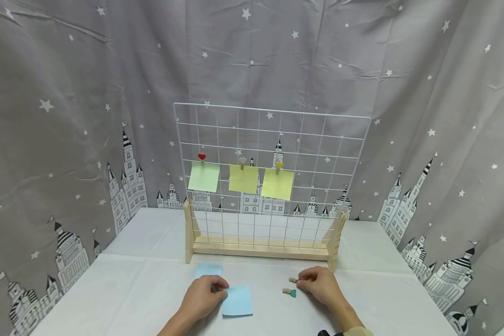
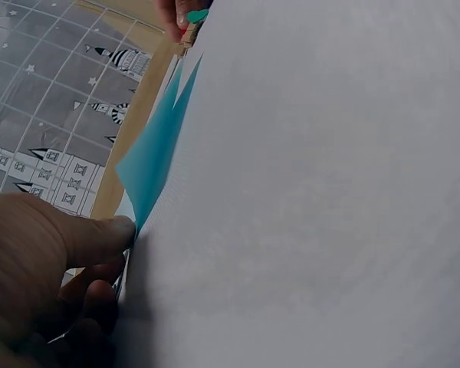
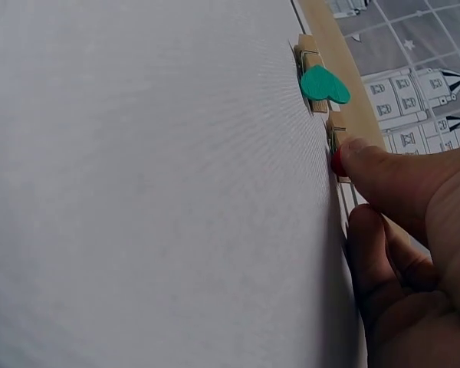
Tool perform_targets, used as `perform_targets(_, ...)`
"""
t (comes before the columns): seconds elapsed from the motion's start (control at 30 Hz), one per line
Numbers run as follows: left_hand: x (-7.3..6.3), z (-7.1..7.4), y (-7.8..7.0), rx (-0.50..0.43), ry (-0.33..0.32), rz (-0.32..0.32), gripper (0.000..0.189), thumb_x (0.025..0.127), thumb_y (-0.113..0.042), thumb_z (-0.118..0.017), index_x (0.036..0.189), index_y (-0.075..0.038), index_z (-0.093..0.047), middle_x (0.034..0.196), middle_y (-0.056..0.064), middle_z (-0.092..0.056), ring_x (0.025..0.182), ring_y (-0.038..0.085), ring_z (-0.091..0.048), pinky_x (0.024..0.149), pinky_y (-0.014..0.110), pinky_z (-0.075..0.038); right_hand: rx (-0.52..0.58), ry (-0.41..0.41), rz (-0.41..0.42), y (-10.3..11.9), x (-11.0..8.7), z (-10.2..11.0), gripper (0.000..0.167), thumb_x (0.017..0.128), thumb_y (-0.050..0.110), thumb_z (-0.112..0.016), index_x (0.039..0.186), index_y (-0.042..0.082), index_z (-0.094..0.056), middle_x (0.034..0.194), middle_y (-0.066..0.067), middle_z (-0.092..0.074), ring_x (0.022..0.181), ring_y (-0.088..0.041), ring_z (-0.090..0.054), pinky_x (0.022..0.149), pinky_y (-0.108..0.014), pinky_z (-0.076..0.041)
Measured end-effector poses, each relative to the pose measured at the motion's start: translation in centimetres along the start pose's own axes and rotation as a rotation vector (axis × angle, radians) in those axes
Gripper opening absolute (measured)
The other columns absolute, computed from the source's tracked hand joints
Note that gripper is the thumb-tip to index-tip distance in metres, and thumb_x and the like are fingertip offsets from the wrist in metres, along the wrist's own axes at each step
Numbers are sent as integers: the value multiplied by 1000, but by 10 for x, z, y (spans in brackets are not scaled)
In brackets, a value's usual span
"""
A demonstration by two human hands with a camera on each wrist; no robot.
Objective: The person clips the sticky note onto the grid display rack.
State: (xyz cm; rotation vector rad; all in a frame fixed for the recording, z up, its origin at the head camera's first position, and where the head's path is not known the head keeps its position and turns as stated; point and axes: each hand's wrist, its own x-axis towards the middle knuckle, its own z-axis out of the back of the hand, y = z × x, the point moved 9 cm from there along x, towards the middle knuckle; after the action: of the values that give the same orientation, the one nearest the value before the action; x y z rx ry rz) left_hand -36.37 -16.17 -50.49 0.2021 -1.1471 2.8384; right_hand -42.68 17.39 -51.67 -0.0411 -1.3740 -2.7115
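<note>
My left hand (image 1: 203,295) pinches the left edge of a light blue sticky note (image 1: 238,301), its thumb lying along the edge in the left wrist view. Behind that hand, a second blue sticky note (image 1: 209,269) lies on the table, partly covered. Over to the right, my right hand (image 1: 321,285) grips a small wooden clothespin (image 1: 292,280) by its red heart (image 3: 337,162), with the thumb on the heart and the other fingers curled. Just in front of it lies another clothespin with a green heart (image 1: 292,293), untouched.
A white wire grid (image 1: 273,115) stands upright in a wooden base (image 1: 260,249) behind the hands. Clothespins with red, white and yellow hearts hold a green note (image 1: 204,178) and two yellow notes (image 1: 278,185) on it. A grey castle-print curtain (image 1: 67,140) surrounds the white-covered table (image 1: 151,242).
</note>
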Motion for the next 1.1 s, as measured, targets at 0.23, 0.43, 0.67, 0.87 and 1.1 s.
perform_targets(0.23, -3, -1, -1, -13, 3, 4, 9, 86, -12, -80, 90, -19, -77, 76, -10, -66, 69, 7, -54, 62, 25, -42, -38, -42, 19, 3, -5, 2, 9, 80, 13, -87, 83, 14, -79, 78, 5, -71, 72, -11, -55, 63, -24, -44)
perform_targets(0.43, -1, -1, 0, -57, 16, -2, 10, 87, -9, -78, 92, -18, -77, 86, -8, -73, 75, 8, -60, 66, 28, -48, 12, -20, 14, 0, -5, 0, 11, 80, 15, -88, 84, 13, -78, 80, 4, -72, 76, -13, -59, 67, -26, -46)
perform_targets(0.67, 4, 4, 2, -109, 5, 14, 9, 88, -8, -77, 91, -17, -76, 90, -5, -74, 78, 11, -62, 69, 32, -51, 148, 30, -31, -3, 0, -3, 13, 82, 16, -86, 89, 10, -79, 86, 1, -75, 79, -15, -60, 66, -26, -49)
perform_targets(0.87, 4, 4, 1, -134, -13, 37, 6, 88, -9, -76, 91, -14, -75, 91, -4, -74, 80, 11, -64, 71, 33, -53, 252, 56, -61, -8, -1, -3, 15, 84, 16, -84, 93, 6, -77, 86, 0, -76, 72, -15, -60, 59, -26, -48)
perform_targets(1.1, 6, 8, -3, -154, -66, 34, 10, 90, -6, -74, 92, -15, -74, 91, -3, -74, 88, 10, -64, 76, 31, -54, 375, 49, -53, -10, -2, -1, 18, 87, 12, -80, 99, -1, -74, 86, -2, -76, 72, -14, -61, 60, -24, -48)
